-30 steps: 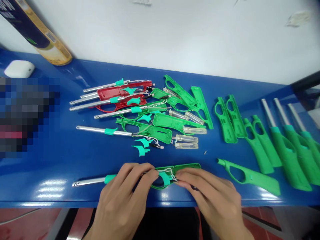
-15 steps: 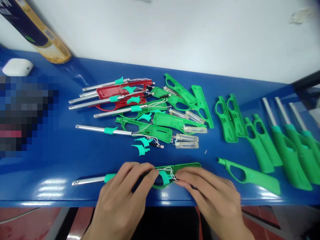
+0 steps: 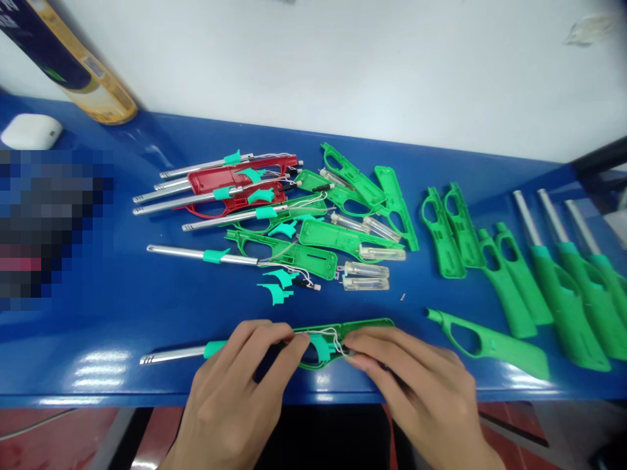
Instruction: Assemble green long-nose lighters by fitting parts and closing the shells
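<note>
On a glossy blue tabletop (image 3: 108, 313), the left hand (image 3: 235, 385) clamps a hollow green plastic shell (image 3: 365, 326) at nine o'clock; at three, the right hand (image 3: 421, 378) pinches thin, curling white wires (image 3: 337, 337).

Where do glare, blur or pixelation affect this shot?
Head view: bright glare on the blue table at front left; head view: a pixelated patch hides detail at the left edge; head view: the nearest white wires look slightly soft.

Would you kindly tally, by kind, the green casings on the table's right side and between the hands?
Casing half with white wires: 1
Closed casings with metal tubes: 3
Hollow-side-up casing halves: 2
Outer-side-up casing halves: 3
Total: 9
</note>
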